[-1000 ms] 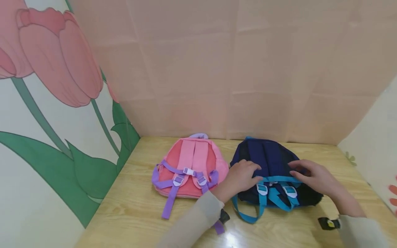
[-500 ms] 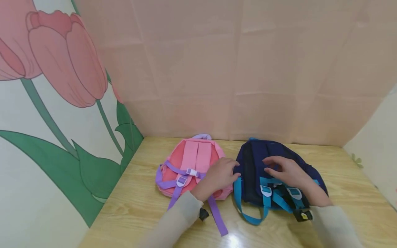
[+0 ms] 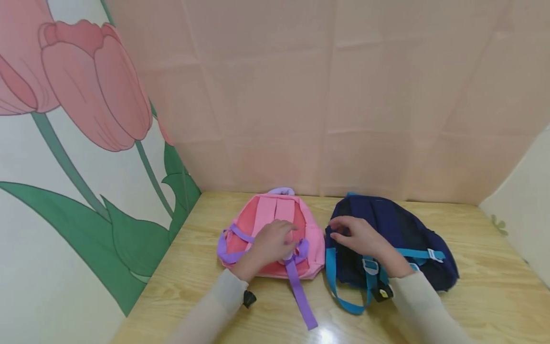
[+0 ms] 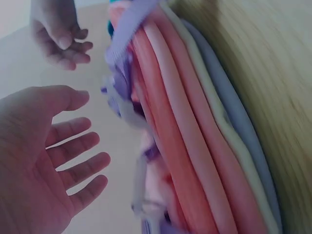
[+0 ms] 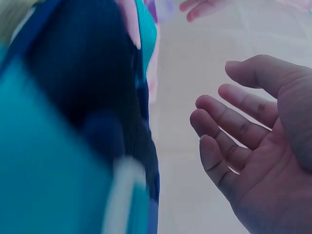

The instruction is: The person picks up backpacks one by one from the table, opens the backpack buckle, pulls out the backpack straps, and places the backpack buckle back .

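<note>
A pink backpack (image 3: pixel 315 239) with purple straps lies strap side up on the table. My left hand (image 3: pixel 270 241) hovers over its middle, fingers loosely bent around nothing. In the left wrist view that hand (image 4: pixel 53 156) is apart from the pack's layered side (image 4: pixel 190 141), palm showing. To the right lies a dark blue backpack (image 3: pixel 386 215) with teal straps (image 3: pixel 350 306) and white buckles. Over its left part is my right hand (image 3: pixel 361 236), also holding nothing. The right wrist view shows this hand (image 5: pixel 258 131) with spread, slightly bent fingers, apart from the blue fabric (image 5: pixel 87 58).
Both packs rest side by side on a wooden table (image 3: pixel 185 277), near a beige cloth backdrop (image 3: pixel 322 95). A wall with painted tulips (image 3: pixel 94 91) rises at the left. One loose purple strap (image 3: pixel 302 298) trails toward the table's front.
Both hands have moved left, the left hand from between the packs to over the pink one, the right hand across the blue one. The camera view has shifted slightly.
</note>
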`<control>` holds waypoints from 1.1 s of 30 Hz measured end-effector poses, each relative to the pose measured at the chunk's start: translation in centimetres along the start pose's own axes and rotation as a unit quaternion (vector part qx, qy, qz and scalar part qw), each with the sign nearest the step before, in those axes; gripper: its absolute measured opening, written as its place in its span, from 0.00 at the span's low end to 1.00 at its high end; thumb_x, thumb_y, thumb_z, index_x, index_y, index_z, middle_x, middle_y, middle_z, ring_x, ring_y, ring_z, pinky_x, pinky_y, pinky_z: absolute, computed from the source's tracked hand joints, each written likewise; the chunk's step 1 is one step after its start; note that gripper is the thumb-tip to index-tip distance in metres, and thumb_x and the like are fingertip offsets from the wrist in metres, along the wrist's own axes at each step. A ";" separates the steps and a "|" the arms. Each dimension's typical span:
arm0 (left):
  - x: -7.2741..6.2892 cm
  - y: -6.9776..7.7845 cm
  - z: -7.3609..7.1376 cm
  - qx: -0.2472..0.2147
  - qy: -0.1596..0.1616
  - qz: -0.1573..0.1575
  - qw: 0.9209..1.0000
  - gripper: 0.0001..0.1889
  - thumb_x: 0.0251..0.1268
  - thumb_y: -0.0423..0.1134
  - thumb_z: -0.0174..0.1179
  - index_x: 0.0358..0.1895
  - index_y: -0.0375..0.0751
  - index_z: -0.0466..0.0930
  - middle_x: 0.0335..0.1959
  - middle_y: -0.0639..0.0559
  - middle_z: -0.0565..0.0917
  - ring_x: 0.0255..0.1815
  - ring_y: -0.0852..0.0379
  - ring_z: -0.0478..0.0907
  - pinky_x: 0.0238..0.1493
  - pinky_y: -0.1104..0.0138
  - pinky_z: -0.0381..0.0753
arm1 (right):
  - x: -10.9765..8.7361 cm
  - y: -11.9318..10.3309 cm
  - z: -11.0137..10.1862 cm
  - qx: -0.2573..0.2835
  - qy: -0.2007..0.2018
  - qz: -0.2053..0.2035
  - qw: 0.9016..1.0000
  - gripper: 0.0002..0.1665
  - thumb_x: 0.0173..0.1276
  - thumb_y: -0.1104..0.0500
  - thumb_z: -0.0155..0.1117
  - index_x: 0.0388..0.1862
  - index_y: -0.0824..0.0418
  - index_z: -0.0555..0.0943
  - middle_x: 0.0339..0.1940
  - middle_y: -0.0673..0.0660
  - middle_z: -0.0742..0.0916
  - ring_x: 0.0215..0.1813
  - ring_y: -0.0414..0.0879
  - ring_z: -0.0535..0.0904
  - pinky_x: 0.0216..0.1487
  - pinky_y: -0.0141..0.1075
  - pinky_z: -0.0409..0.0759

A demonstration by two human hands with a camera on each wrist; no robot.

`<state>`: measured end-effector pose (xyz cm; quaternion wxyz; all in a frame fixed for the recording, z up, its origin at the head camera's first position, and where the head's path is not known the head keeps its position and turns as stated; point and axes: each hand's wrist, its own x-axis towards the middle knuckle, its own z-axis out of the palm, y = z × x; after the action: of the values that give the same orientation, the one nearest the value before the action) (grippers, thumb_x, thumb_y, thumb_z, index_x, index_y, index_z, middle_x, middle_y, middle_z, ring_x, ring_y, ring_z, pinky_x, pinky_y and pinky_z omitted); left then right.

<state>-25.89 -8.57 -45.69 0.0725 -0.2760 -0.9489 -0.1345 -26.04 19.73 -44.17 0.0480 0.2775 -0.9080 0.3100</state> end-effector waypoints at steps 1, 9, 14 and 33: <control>-0.3 -0.4 -0.1 0.000 0.003 0.001 1.000 0.21 0.69 0.51 0.64 0.61 0.49 0.81 0.60 0.55 0.83 0.62 0.53 0.77 0.63 0.58 0.76 | 0.3 -0.2 0.3 0.002 -0.004 -0.002 1.000 0.17 0.68 0.60 0.70 0.54 0.64 0.83 0.45 0.57 0.88 0.42 0.44 0.82 0.43 0.38 0.82; -2.5 -3.0 -0.8 0.012 -0.014 -0.016 1.000 0.21 0.66 0.49 0.66 0.58 0.45 0.82 0.57 0.52 0.84 0.59 0.52 0.78 0.62 0.58 0.77 | 1.9 -1.4 3.4 0.018 -0.003 -0.018 1.000 0.17 0.68 0.60 0.69 0.54 0.65 0.84 0.44 0.56 0.89 0.41 0.48 0.83 0.43 0.40 0.83; -3.9 -4.3 -1.1 0.008 -0.001 -0.003 1.000 0.18 0.66 0.46 0.67 0.55 0.42 0.83 0.52 0.50 0.84 0.55 0.52 0.79 0.60 0.57 0.77 | 2.9 -2.0 5.2 0.021 0.001 -0.029 0.999 0.16 0.67 0.61 0.68 0.52 0.64 0.85 0.42 0.55 0.89 0.40 0.46 0.82 0.39 0.35 0.81; -5.0 -7.3 -1.2 0.020 -0.027 -0.029 0.999 0.19 0.68 0.46 0.67 0.58 0.45 0.82 0.46 0.56 0.83 0.49 0.57 0.78 0.52 0.60 0.79 | 6.1 -5.8 8.7 0.042 -0.059 -0.023 0.997 0.18 0.67 0.61 0.69 0.55 0.64 0.83 0.46 0.57 0.88 0.45 0.50 0.82 0.45 0.41 0.82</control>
<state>-25.63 -17.40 -47.20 0.0487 -0.2507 -0.9605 -0.1101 -27.31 7.92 -46.44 -0.0103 0.3183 -0.8886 0.3301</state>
